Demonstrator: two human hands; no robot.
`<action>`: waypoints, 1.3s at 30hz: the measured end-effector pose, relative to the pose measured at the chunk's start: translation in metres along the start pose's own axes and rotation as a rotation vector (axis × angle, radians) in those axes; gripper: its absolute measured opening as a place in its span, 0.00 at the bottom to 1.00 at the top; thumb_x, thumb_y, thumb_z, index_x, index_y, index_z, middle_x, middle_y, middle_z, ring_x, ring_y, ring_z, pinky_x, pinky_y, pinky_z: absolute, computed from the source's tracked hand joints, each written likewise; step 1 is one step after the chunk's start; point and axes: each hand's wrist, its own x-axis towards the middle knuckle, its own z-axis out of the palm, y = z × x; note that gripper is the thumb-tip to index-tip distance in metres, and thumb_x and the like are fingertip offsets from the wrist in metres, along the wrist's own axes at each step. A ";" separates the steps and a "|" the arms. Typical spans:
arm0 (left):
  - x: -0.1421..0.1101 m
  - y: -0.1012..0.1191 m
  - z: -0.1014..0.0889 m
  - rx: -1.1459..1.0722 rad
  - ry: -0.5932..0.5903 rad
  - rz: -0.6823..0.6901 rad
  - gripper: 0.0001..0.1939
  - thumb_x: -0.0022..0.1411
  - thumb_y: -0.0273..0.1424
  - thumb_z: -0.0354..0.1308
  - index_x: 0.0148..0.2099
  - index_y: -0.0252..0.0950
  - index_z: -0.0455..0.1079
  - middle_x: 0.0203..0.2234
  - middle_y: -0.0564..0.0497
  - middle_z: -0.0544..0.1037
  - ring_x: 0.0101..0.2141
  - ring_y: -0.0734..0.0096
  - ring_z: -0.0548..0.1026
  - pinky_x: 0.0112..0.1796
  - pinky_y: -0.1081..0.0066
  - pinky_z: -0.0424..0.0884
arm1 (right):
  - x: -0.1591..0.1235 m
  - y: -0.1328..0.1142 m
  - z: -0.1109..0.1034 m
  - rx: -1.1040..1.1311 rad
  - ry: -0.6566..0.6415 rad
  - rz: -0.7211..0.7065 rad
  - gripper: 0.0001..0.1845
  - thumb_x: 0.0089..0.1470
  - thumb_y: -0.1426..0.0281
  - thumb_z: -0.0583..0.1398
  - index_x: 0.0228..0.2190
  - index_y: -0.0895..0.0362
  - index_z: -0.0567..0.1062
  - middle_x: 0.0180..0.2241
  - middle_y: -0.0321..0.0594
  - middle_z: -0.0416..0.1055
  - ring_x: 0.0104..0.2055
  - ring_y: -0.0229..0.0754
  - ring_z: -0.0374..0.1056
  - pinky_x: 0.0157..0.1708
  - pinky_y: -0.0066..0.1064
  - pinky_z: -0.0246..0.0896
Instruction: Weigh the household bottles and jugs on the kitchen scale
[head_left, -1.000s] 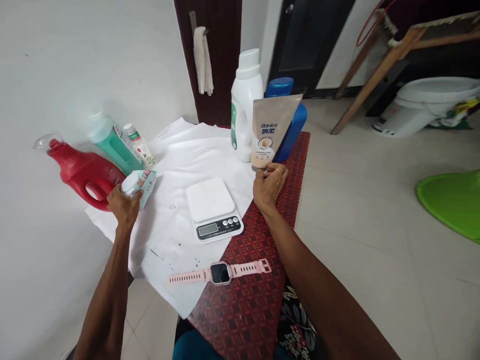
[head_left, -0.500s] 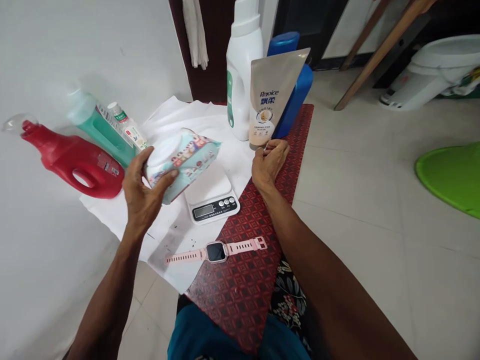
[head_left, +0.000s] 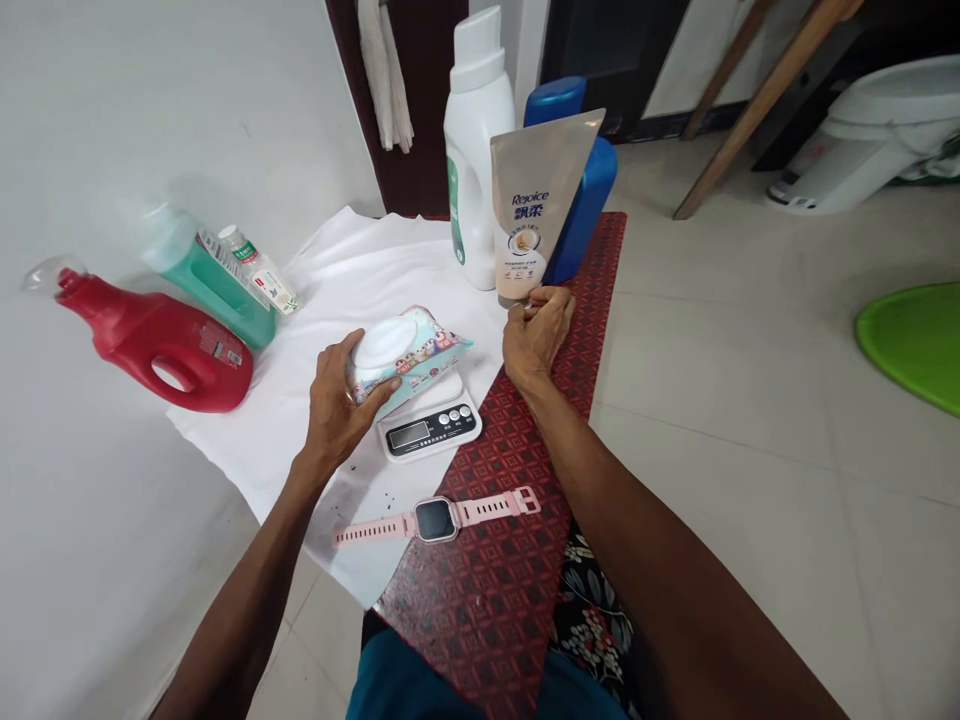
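My left hand (head_left: 337, 400) grips a light-blue pack of wet wipes (head_left: 431, 360) with a white lid. The pack is tilted over the white digital kitchen scale (head_left: 431, 432) and covers most of its platform; whether it touches is unclear. My right hand (head_left: 538, 335) is closed, with curled fingers against the cap of a beige Rejoice tube (head_left: 529, 215); what the fingers hold, if anything, is hidden. The tube stands cap down before a white detergent bottle (head_left: 476, 150) and blue bottles (head_left: 589, 210). In front of the scale lies a pink-strapped smartwatch (head_left: 435, 520).
At the left by the wall are a red detergent bottle (head_left: 169, 345), a green bottle (head_left: 214, 285) and a small white-capped bottle (head_left: 259, 270). White cloth (head_left: 330, 270) partly covers the red patterned table (head_left: 480, 600). A white bucket (head_left: 862, 130) and green object (head_left: 915, 335) stand beyond, right.
My left hand has lifted the wipes pack from beside the red bottle, carried it right and lowered it over the scale. My right hand stays by the tube's base. The camera view shifted slightly.
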 end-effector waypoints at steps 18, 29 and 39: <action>0.018 0.019 -0.024 0.145 -0.136 0.011 0.50 0.53 0.55 0.74 0.71 0.41 0.63 0.64 0.36 0.72 0.65 0.39 0.69 0.64 0.37 0.67 | 0.002 -0.017 -0.010 0.029 0.123 0.047 0.07 0.61 0.71 0.54 0.36 0.48 0.59 0.40 0.42 0.70 0.47 0.49 0.68 0.57 0.48 0.66; 0.033 0.017 -0.008 0.101 -0.135 -0.184 0.38 0.51 0.52 0.74 0.59 0.42 0.72 0.51 0.42 0.81 0.51 0.43 0.80 0.51 0.47 0.78 | -0.001 -0.029 -0.008 0.079 0.073 0.060 0.06 0.61 0.71 0.55 0.37 0.49 0.60 0.41 0.45 0.70 0.46 0.50 0.68 0.54 0.45 0.67; 0.181 -0.011 0.063 0.054 0.124 -0.483 0.36 0.50 0.40 0.76 0.57 0.35 0.68 0.53 0.40 0.79 0.53 0.48 0.79 0.54 0.53 0.76 | -0.002 -0.028 -0.002 0.084 0.017 0.024 0.04 0.62 0.69 0.54 0.39 0.50 0.61 0.41 0.47 0.71 0.47 0.51 0.69 0.53 0.47 0.69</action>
